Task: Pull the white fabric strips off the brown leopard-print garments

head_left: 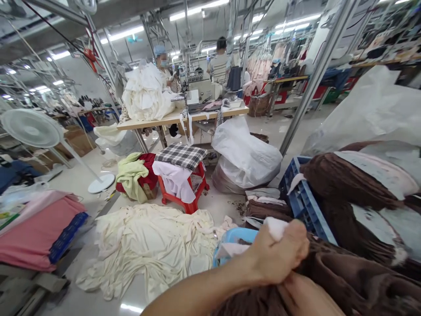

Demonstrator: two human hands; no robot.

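The left hand lay curled on the brown fabric, its fingers clenched around a small piece of white cloth that poked out above the knuckles. Just below and to the right of that hand, only part of the right hand showed, pressed against the same brown fabric; whether its fingers were clenched or released could not be told. The brown fabric spread beneath both hands and rose to the right in a heap, with white-backed pieces lying over it.

Directly behind the brown fabric stood a blue crate, tipped against the heap. Left of the brown fabric, a light blue basin sat partly hidden by the forearm, and farther left a cream sheet lay crumpled on the floor. Beyond the cream sheet stood a red stool carrying a checked cloth and a white one. Well behind the brown fabric, a bench held a sewing machine and a pile of white cloth, with two people beside it.
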